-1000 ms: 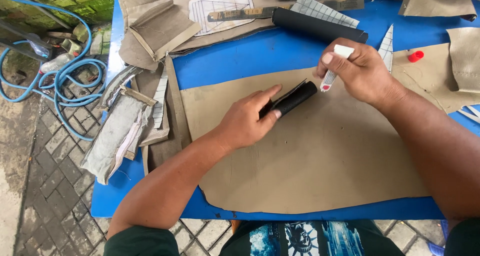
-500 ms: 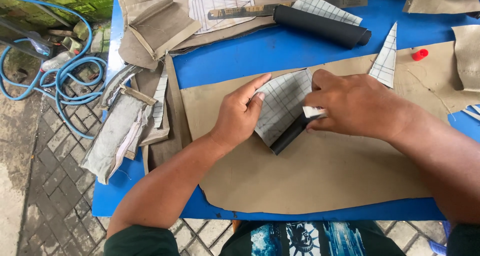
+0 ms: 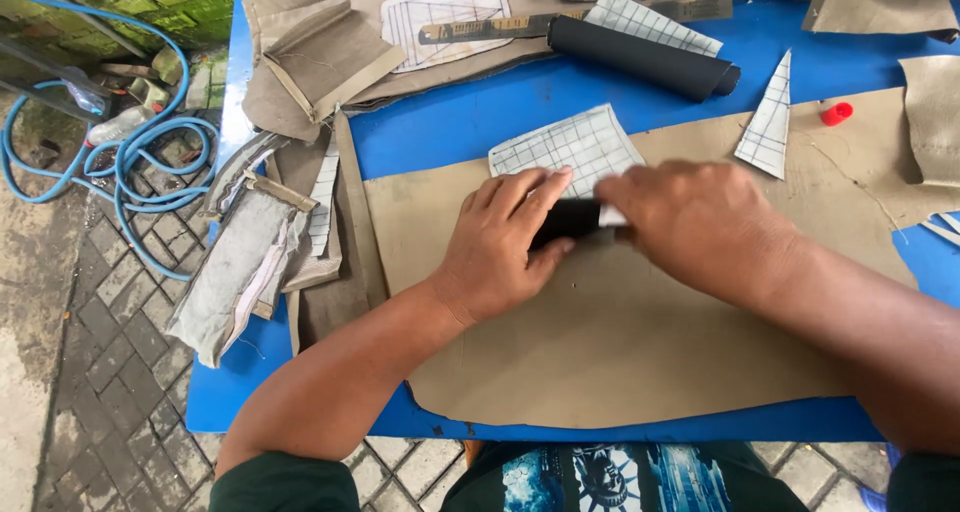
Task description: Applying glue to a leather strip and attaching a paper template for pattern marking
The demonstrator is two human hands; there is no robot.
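A small sheet, black on one side and white with a grid on the other [image 3: 565, 147], lies partly unrolled on a large tan sheet of material [image 3: 620, 362]. Its rolled black end [image 3: 568, 222] sits between my hands. My left hand [image 3: 500, 247] presses its fingers over the roll from the left. From the right, my right hand [image 3: 700, 227] grips the same roll, with a small white edge showing at its fingertips. The tan sheet rests on a blue table [image 3: 470, 122].
A longer black roll [image 3: 640, 57] with gridded backing and a metal ruler [image 3: 480, 29] lie at the back. A gridded triangle [image 3: 768, 127] and a red cap [image 3: 836, 113] sit right. Tan offcuts [image 3: 320, 57] pile up left. A blue hose [image 3: 120, 162] coils on the paving.
The sheet has been unrolled away from me, so more gridded backing lies flat. Both hands have closed in over the remaining black roll, the right hand moving left.
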